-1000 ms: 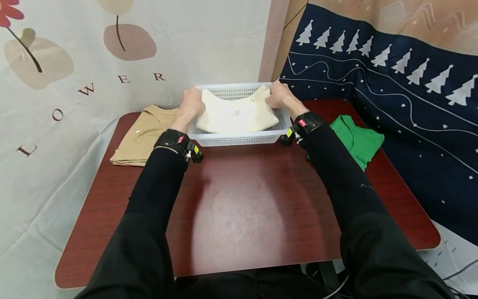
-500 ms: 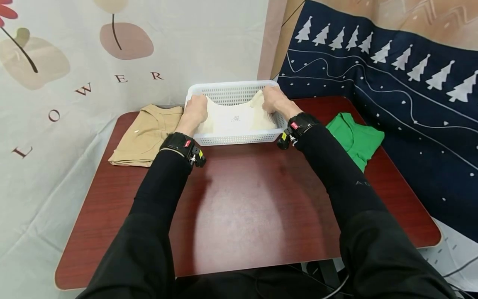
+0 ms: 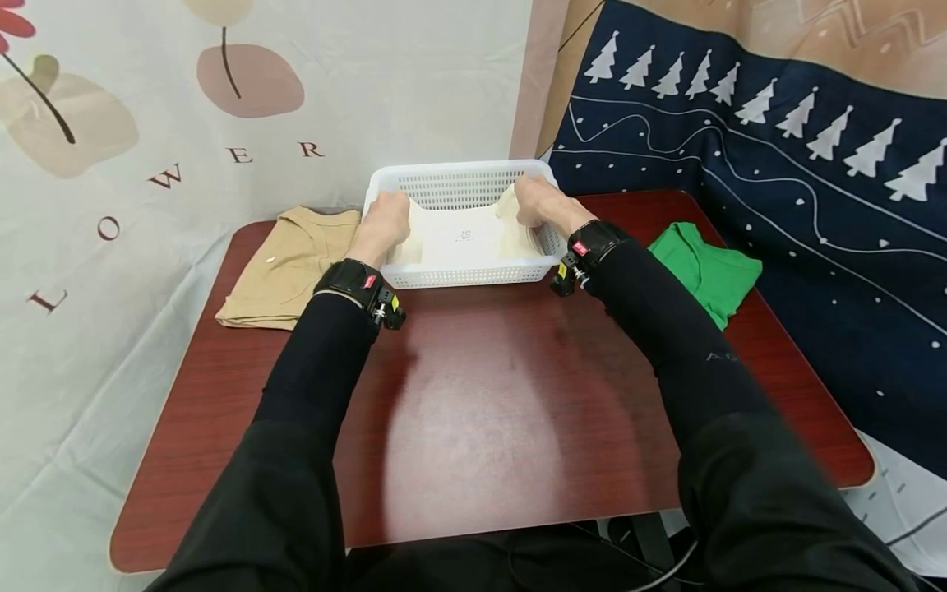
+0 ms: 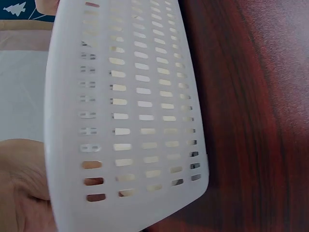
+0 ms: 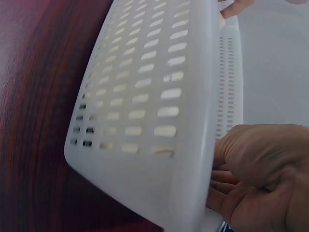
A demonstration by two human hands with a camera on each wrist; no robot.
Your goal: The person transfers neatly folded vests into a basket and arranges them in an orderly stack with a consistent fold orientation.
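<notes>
A folded cream shirt [image 3: 460, 238] with small dark print lies down inside the white perforated basket [image 3: 473, 276] at the back of the table. My left hand [image 3: 385, 226] reaches over the basket's left end and grips the shirt's left upper corner. At the right end, my right hand [image 3: 546, 204] pinches the shirt's other upper corner. Each wrist view looks at the basket's front wall, with cream cloth showing through its slots. There the left hand [image 4: 24, 188] and right hand [image 5: 265, 174] pass behind the rim; the left fingertips are hidden.
A folded tan shirt [image 3: 284, 267] lies left of the basket, and a folded green shirt [image 3: 706, 271] lies to the right. Dark red wood tabletop [image 3: 473, 395] stretches in front. A pale printed curtain [image 3: 414, 90] hangs behind, with a navy tree-patterned one [image 3: 740, 164] at right.
Both hands have lowered the cream shirt deeper into the basket, so its front edge now sits behind the front wall. The basket appears slightly further left. Over the last half second little moves.
</notes>
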